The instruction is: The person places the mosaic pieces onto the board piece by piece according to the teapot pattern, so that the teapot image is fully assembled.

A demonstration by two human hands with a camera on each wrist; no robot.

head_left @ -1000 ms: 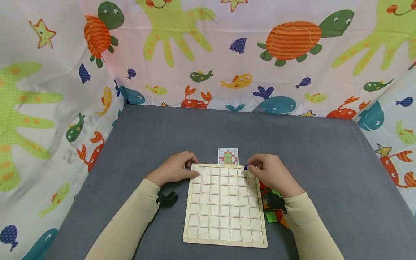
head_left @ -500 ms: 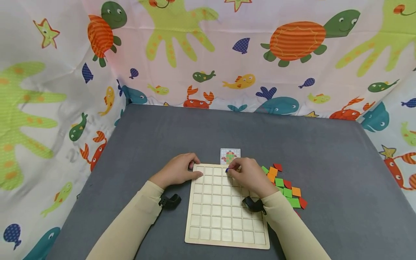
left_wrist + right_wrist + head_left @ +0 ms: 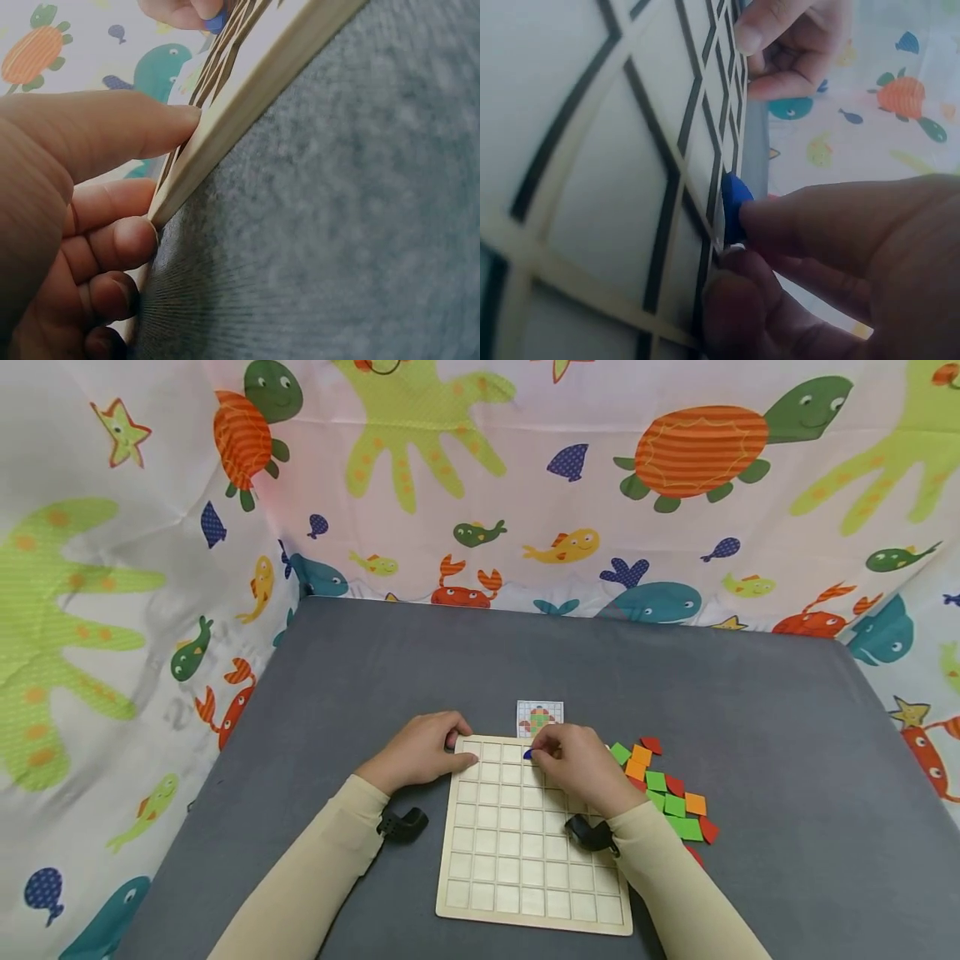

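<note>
A pale wooden grid board (image 3: 535, 860) lies flat on the grey table. My left hand (image 3: 422, 750) grips its far left corner; in the left wrist view the thumb (image 3: 142, 127) lies on the frame and the fingers curl at the edge. Between the thumb and fingers of my right hand (image 3: 587, 768) is a small blue tile with a rounded edge (image 3: 736, 208). That tile stands tilted at a cell in the far row, near the middle of the board. Fingers partly hide it in the head view. Just beyond the board lies a small pattern card (image 3: 539, 717).
Loose green, orange and red tiles (image 3: 675, 804) are scattered to the right of the board, partly behind the right forearm. A patterned cloth (image 3: 570, 510) with sea animals hangs behind the table and along both sides.
My right hand has carried the blue tile left along the far row, from near the right corner to the middle, then stayed there. The left hand keeps its hold on the corner.
</note>
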